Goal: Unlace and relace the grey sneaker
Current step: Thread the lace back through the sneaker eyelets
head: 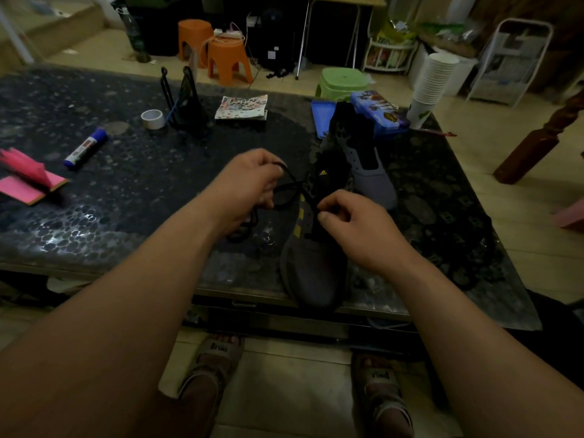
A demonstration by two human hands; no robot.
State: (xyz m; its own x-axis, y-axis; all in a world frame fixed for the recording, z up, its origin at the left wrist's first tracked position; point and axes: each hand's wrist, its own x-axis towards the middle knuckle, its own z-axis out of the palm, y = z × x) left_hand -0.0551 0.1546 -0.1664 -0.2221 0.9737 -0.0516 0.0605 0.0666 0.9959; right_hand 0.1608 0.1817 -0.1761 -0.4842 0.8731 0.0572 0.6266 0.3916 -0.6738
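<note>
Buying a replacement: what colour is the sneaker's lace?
Black; the lace shows best in the head view.

The table top (126,191) across the middle of the frame is dark, pebble-patterned and glossy, with bright sheen at lower left. The grey sneaker (313,273) at centre is matt cloth, and its black lace (290,188) looks like cloth cord. The second sneaker (376,181) just above has the same matt cloth. The orange stools (227,58) and green stool (341,83) at the top are smooth plastic. The cups (433,80) at upper right look like white paper. The post (537,137) at the right edge is dark, polished wood.
</note>
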